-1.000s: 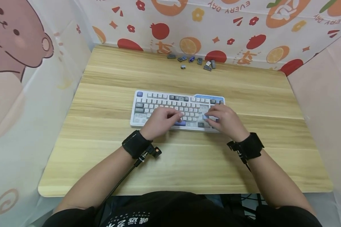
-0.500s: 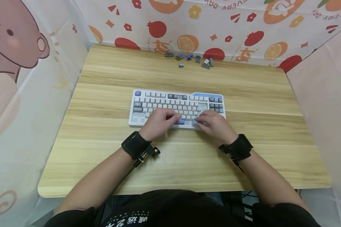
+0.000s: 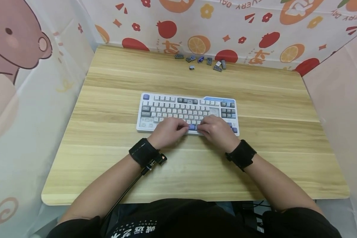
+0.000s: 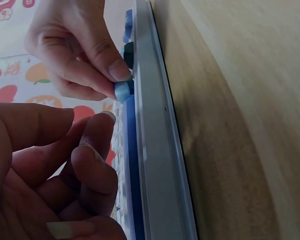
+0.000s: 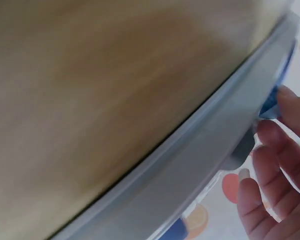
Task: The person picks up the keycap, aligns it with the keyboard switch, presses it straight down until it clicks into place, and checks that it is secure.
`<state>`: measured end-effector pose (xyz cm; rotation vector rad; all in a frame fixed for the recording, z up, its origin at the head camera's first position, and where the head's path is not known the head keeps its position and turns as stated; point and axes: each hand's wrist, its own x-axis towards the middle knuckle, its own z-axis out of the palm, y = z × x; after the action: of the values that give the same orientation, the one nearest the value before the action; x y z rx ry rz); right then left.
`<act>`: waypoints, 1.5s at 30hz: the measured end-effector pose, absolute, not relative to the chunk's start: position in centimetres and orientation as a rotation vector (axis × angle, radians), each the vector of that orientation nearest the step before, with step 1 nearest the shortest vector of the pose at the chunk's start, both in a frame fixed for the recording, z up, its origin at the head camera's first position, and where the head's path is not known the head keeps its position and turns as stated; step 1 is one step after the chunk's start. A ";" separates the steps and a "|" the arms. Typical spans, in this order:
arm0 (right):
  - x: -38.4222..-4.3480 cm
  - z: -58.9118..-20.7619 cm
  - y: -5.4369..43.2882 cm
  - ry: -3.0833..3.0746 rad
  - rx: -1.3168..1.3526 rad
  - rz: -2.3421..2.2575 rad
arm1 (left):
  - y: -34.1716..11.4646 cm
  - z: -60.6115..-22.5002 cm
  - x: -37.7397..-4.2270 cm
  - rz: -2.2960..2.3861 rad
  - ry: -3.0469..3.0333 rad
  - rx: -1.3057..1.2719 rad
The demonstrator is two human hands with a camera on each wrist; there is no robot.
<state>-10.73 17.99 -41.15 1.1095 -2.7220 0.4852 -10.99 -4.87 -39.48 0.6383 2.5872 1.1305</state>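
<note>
A white keyboard (image 3: 141,114) with white, grey and blue keycaps lies on the wooden table. At its front row, right beside the long blue space bar (image 3: 192,127), my right hand (image 3: 218,131) pinches a light blue keycap (image 4: 122,92) between thumb and forefinger. The keycap sits low against the row; whether it is seated cannot be told. My left hand (image 3: 169,131) hovers over the space bar's left part, fingers loosely curled, nothing visible between them. Dark and blue keycaps stand farther right along the front row. The hands hide part of the lower keys.
Several loose grey and blue keycaps (image 3: 200,59) and switch-like small pieces lie along the table's back edge, against a fruit-print cloth (image 3: 181,19). A single small keycap (image 3: 191,67) lies slightly nearer. Bare wood (image 3: 184,175) stretches before the keyboard.
My right hand has moved left along the keyboard's front row, from the right-hand keys to beside the space bar, with the keycap in its pinch. My left hand has stayed nearly still.
</note>
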 end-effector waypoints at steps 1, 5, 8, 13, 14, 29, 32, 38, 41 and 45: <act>-10.8 -41.1 18.2 -2.707 1.130 0.460 | -4.8 -39.5 -11.0 1.112 2.596 0.644; -11.0 -41.0 18.7 -2.630 1.191 0.394 | -4.4 -39.4 -11.3 1.064 2.615 0.658; -11.1 -40.8 18.8 -2.575 1.207 0.381 | -4.1 -39.3 -11.4 1.038 2.624 0.664; -10.8 -40.4 18.8 -2.522 1.207 0.259 | -3.5 -38.9 -11.6 0.983 2.643 0.688; -10.8 -40.3 18.8 -2.523 1.203 0.226 | -3.4 -38.8 -11.6 0.973 2.647 0.694; -11.1 -39.9 20.4 -2.678 1.208 0.294 | -2.6 -37.0 -13.5 0.835 2.663 0.760; -10.9 -40.0 20.1 -2.703 1.195 0.331 | -2.8 -35.7 -15.6 0.808 2.667 0.752; -10.4 -40.3 19.5 -2.777 1.188 0.474 | -2.5 -33.2 -22.4 0.718 2.729 0.765; -10.1 -40.5 19.1 -2.808 1.184 0.505 | -2.2 -33.6 -26.2 0.674 2.756 0.772; -9.5 -40.7 18.5 -2.819 1.175 0.510 | -1.8 -35.3 -30.2 0.597 2.751 0.757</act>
<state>-9.54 18.49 -40.68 1.1747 -2.8194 0.5099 -30.17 -1.76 -35.28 0.7568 2.7507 0.5971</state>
